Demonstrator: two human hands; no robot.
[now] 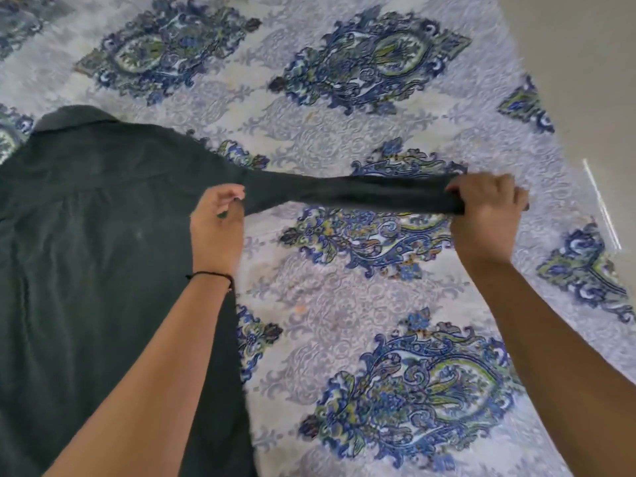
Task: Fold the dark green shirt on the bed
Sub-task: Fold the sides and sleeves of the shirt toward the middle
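The dark green shirt [96,242] lies spread flat on the left side of the bed, its collar at the upper left. Its right sleeve [344,192] is stretched straight out to the right, a little above the bedspread. My right hand [488,215] is closed around the cuff end of that sleeve. My left hand [216,222] pinches the fabric where the sleeve joins the body, near the armpit. The shirt's left side runs out of frame.
The bed is covered by a pale bedspread [344,304] with large blue and green paisley medallions. The bed's right edge [564,156] runs diagonally at the upper right, with beige floor [592,46] beyond it.
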